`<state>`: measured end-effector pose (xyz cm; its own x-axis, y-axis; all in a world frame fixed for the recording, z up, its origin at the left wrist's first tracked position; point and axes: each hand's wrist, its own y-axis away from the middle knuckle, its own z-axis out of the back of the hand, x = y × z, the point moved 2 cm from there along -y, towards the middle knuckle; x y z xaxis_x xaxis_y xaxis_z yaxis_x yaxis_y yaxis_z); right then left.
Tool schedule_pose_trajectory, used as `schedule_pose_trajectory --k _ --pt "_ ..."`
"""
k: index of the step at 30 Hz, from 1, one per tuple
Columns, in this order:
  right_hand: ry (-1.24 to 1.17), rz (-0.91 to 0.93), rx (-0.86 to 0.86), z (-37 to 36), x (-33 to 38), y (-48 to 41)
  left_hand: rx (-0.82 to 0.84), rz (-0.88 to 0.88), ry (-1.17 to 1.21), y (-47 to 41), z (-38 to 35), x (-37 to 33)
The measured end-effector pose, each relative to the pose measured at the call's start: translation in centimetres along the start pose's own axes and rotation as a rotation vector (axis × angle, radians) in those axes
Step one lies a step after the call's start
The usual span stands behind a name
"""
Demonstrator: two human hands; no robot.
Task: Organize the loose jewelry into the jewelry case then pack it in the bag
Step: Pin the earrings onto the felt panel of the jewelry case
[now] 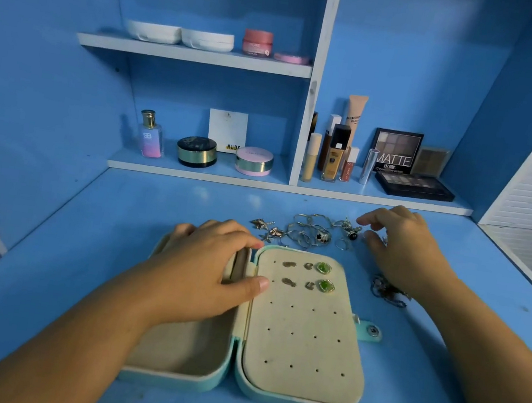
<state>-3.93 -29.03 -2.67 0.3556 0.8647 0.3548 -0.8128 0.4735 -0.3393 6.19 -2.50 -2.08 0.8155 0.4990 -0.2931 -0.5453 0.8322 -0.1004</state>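
Now my left hand (210, 268) lies relaxed on the open jewelry case (302, 343) on the tabletop (81, 243); my right hand (401, 251) curls over the loose jewelry (308, 231) just behind it; whether it pinches anything, I cannot tell.

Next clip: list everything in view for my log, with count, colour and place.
jewelry case: one, teal with beige lining, open on the blue desk
earrings: six, two green, four dull metal, pinned in the case's right panel
loose jewelry: a pile, uncounted, silver, behind the case
beaded piece: one, dark, right of the case
cosmetics: many, mixed colours, on the shelves behind
left hand: one, resting on the case's left half
right hand: one, at the pile's right end
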Motion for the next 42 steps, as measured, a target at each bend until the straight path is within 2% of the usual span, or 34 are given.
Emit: schedule_pose_trajectory --k 7,10,13,19,22,24,32,38,42 --pt "-0.086 0.171 0.025 -0.2 2.0 0.1 -0.017 0.007 0.002 -0.4 -0.2 0.1" --pt "-0.112 0.259 0.096 0.1 4.7 -0.5 -0.024 0.006 -0.013 -0.4 0.0 0.1" --pt "-0.011 0.278 0.244 -0.5 7.0 -1.9 -0.021 0.005 -0.023 -0.3 0.1 -0.1" --pt "0.303 0.21 0.423 -2.6 10.5 -5.1 -0.04 -0.011 0.013 -0.3 0.1 0.1" --pt "0.455 0.233 0.478 -3.5 11.6 -5.8 -0.051 -0.014 0.011 -0.3 0.1 0.2" --pt "0.465 0.229 0.476 -3.9 11.8 -6.1 -0.061 -0.015 0.007 -0.3 0.1 0.2" --pt "0.175 0.137 0.513 -3.1 11.3 -6.2 -0.09 -0.028 0.015 -0.4 -0.2 0.5" --pt "-0.331 0.036 0.488 0.8 9.9 -4.4 -0.113 -0.027 0.032 -0.5 -0.2 0.7" --pt "-0.542 0.018 0.484 3.0 8.9 -1.5 -0.114 -0.015 0.067 -0.7 -0.2 1.0"
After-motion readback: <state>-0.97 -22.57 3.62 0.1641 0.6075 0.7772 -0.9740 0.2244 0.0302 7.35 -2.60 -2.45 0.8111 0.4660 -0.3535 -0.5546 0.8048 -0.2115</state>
